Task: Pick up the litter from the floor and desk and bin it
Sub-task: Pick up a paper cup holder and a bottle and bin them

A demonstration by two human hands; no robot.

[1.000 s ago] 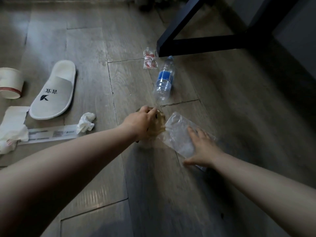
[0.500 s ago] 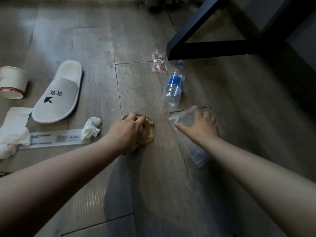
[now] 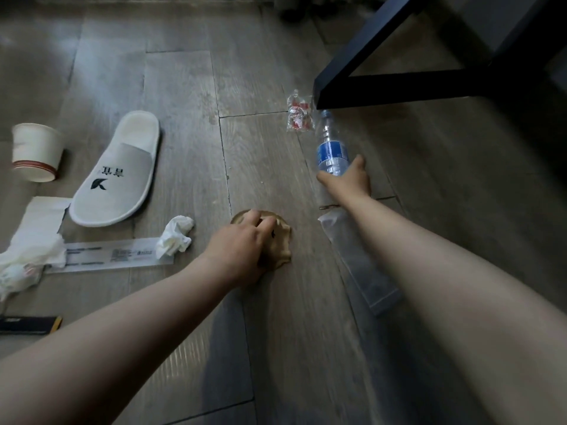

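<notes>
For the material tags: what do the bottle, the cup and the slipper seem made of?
The bottle looks like clear glossy plastic, see-through, with a blue label. The cup is probably matte white paper, with printed red stripes. The slipper looks like soft matte fabric, white and grey; the weave is too small to tell.

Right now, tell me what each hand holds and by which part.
The left hand grips the crumpled brown paper from above, fingers curled over its top. The right hand wraps the water bottle around its lower body, just below the blue label.
</notes>
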